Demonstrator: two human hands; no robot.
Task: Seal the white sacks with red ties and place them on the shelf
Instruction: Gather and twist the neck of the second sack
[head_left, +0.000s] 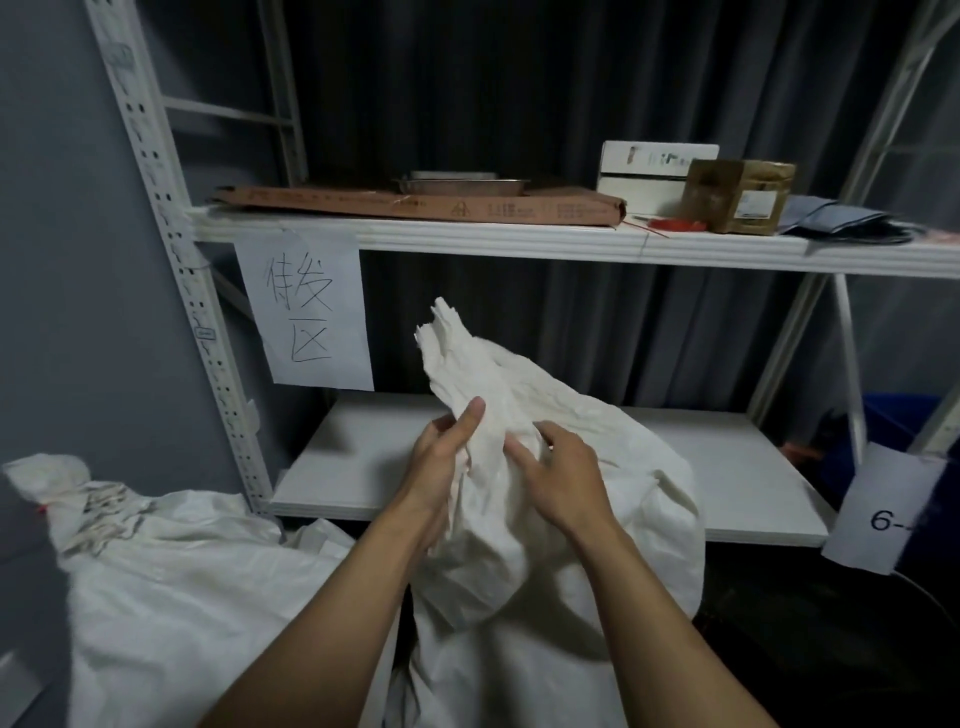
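A white woven sack (597, 519) stands in front of the lower shelf (753, 483), its mouth bunched into a twisted neck that points up and left. My left hand (441, 462) grips the neck from the left, thumb pressed on the cloth. On the neck's right side, my right hand (561, 467) has its fingers curled into the fabric. A second white sack (171, 582) lies at the lower left, its neck tied with a red tie (42, 506). Red ties (675, 224) lie on the upper shelf (467, 236).
The upper shelf also carries a flat brown carton (415, 205), a metal tray (460, 184), a white box (654, 174) and a brown box (743, 200). A handwritten paper sign (306, 312) hangs from the shelf edge. A perforated white upright (171, 249) stands left. A paper label (883, 506) hangs right.
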